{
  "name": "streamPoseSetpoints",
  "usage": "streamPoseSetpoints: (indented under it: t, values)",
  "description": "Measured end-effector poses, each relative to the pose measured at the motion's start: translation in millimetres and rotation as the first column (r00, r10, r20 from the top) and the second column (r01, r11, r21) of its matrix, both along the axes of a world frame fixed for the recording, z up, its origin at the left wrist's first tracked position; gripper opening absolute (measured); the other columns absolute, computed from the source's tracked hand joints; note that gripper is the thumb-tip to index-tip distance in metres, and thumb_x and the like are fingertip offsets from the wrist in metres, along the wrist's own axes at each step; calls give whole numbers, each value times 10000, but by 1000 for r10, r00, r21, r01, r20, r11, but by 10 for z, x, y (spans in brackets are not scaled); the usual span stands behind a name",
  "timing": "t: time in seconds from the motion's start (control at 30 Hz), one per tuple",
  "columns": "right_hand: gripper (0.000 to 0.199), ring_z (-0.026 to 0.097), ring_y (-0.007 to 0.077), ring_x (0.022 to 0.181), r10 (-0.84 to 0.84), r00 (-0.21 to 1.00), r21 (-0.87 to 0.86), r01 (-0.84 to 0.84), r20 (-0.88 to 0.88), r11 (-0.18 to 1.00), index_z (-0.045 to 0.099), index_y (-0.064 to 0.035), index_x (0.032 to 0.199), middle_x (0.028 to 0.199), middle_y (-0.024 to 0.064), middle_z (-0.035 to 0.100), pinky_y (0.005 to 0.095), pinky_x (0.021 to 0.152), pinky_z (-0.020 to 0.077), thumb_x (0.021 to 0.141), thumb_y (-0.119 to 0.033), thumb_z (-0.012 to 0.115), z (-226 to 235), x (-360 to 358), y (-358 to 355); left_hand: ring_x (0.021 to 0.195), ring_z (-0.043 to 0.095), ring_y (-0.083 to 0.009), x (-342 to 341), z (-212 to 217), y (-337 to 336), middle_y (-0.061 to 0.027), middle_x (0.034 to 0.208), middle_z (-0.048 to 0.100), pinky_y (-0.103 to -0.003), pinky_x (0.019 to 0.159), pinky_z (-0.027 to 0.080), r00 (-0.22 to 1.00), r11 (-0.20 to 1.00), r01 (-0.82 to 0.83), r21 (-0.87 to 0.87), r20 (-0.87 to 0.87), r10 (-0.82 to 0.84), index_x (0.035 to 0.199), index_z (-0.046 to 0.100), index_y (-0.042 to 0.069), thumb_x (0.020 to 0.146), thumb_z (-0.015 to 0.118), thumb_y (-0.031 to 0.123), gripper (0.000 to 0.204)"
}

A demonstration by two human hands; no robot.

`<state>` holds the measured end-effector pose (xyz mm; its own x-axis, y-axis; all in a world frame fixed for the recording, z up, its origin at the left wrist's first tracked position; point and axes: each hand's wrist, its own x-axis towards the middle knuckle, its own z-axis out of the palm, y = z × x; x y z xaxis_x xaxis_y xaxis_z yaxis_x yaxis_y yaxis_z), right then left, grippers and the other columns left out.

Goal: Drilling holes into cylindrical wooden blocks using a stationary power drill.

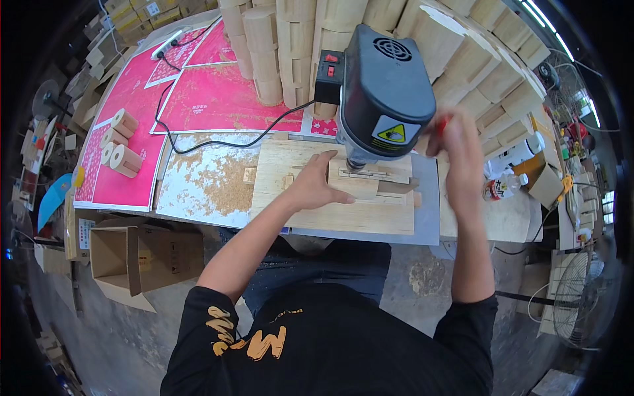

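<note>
A drill press with a black housing and a yellow warning label stands over the bench. Its chuck points down at a light wooden piece with a narrow slot, which sits in a wooden jig board. My left hand lies on the board left of the chuck, thumb and fingers spread, pressing beside the piece. At the right side of the housing, my right hand is raised and blurred, its fingers closed round the drill press handle's red knob. The bit's tip is hard to make out.
Tall stacks of wooden blocks stand behind the drill press. Several small wooden cylinders are on pink sheeting at left. A black cord crosses the bench near sawdust. Bottles stand at right; an open cardboard box is below left.
</note>
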<state>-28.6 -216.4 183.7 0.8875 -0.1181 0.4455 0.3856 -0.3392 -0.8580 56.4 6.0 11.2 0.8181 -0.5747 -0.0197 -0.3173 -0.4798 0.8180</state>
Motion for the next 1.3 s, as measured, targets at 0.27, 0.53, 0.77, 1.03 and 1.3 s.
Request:
streamPoseSetpoints:
  t: [0.27,0.53,0.77,1.03,1.3]
  values:
    - [391,620,342,1003,-56,990,-680,-45,-126,732,642,-84,1247,1044,133,685,425,872,490,876,-178,727,-1252,-260,-213,1257,539,-398,-57,308,516,-291,1340,527,-417,1078,437,976,990,116,79,-193,-99,1341,483,-59,572,922,328,966]
    - [305,614,381,1010,-164,945,-606,-42,-281,794,716,-68,1104,1056,139,697,432,877,496,801,-55,743,-1226,-510,-245,1132,609,-435,-251,754,1227,-266,1194,602,-462,932,513,1000,932,-26,362,22,19,1281,431,13,639,822,104,757]
    - [280,643,371,1016,-206,922,-491,20,-327,871,714,-68,1106,1069,137,695,428,853,511,828,-72,745,-1332,-346,-101,1063,607,-509,-487,251,894,-298,1468,354,-508,818,563,906,948,-62,312,417,-78,1237,430,1,718,684,-56,580]
    - [285,655,371,1013,-240,941,-523,84,-237,848,702,-59,1109,1112,134,688,420,851,518,827,-52,744,-1391,-355,-100,1052,624,-510,-461,289,701,-326,1490,329,-496,811,575,882,922,-134,364,468,-57,1228,499,17,743,652,-58,514]
    - [336,650,354,1085,-262,944,-504,130,-201,854,669,-34,1137,1137,152,671,383,877,527,813,0,750,-1414,-311,-36,1220,537,-517,-404,215,549,-344,1511,319,-500,991,504,923,979,-53,198,383,-28,1437,377,39,757,726,3,765]
